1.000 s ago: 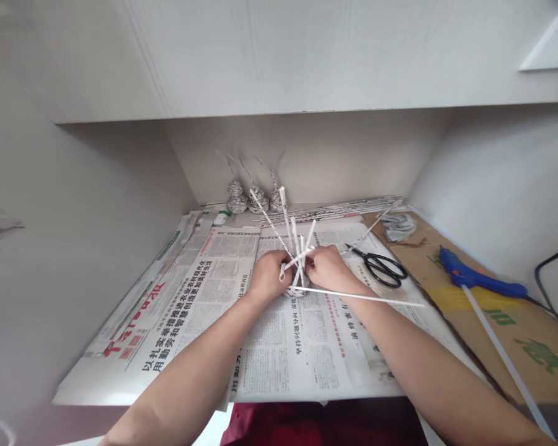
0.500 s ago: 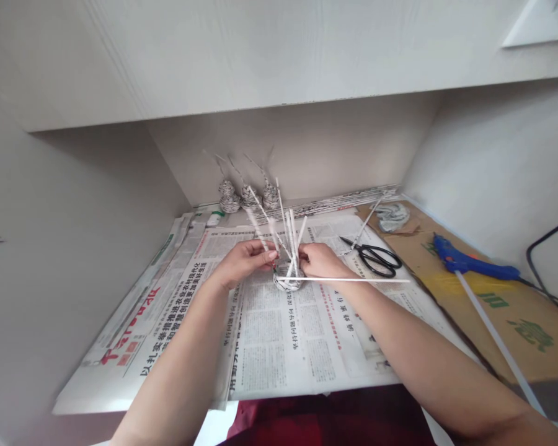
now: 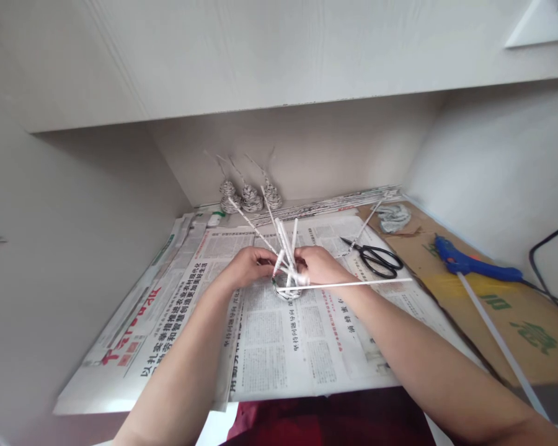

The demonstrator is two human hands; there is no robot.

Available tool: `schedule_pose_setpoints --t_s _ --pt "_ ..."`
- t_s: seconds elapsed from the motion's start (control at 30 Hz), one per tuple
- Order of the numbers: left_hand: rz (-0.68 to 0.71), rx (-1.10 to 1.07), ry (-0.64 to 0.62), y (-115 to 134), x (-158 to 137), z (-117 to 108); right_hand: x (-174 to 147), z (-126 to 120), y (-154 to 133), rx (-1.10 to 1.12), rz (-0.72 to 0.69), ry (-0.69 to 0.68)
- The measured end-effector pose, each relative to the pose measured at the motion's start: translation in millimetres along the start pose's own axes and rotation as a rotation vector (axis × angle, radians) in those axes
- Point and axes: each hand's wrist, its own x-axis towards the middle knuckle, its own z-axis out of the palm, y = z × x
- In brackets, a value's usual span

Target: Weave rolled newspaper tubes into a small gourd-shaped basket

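A small round woven piece (image 3: 288, 293) of rolled newspaper rests on the newspaper sheets, with several rolled paper tubes (image 3: 286, 238) rising from it. One thin tube (image 3: 353, 284) sticks out to the right, lying across in front of my right wrist. My left hand (image 3: 252, 266) is closed at the left side of the weave, its fingertips on the base of a short tube. At the right side my right hand (image 3: 320, 265) is also closed on the tubes near the rim. Its fingertips are partly hidden and blurred.
Black scissors (image 3: 376, 259) lie to the right. Beyond them a blue glue gun (image 3: 474, 260) with a cord rests on cardboard (image 3: 506, 303). Several gourd-shaped woven pieces (image 3: 251, 199) stand at the back, beside a bundle of paper tubes (image 3: 335, 204). A cabinet edge (image 3: 242, 113) overhangs the surface.
The upright tubes have shifted and lean more to the left, and the left ones have bent inward over the weave. My left hand has moved slightly right and down, closer to my right hand.
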Motion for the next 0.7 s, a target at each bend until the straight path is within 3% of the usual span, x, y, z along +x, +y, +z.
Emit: schedule_pose_setpoints --t_s 0.13,0.3,0.47,0.63,0.7 --pt "0.005 0.047 0.015 3.4 -1.5 4.5 0.4 1.3 -0.4 -0.005 -0.007 0.01" --pt "0.012 0.056 0.164 -1.8 4.2 19.0 -0.7 0.6 -1.6 0.027 -0.01 0.007" --pt "-0.09 0.139 0.281 -2.4 9.0 29.1 -0.7 1.4 -0.2 0.066 -0.018 -0.013" --pt "-0.054 0.037 0.222 -5.4 11.3 35.4 0.9 3.1 0.1 0.057 -0.08 0.006" --pt "-0.063 0.032 0.252 -7.1 11.7 37.6 0.5 1.8 -1.4 0.07 -0.082 0.0"
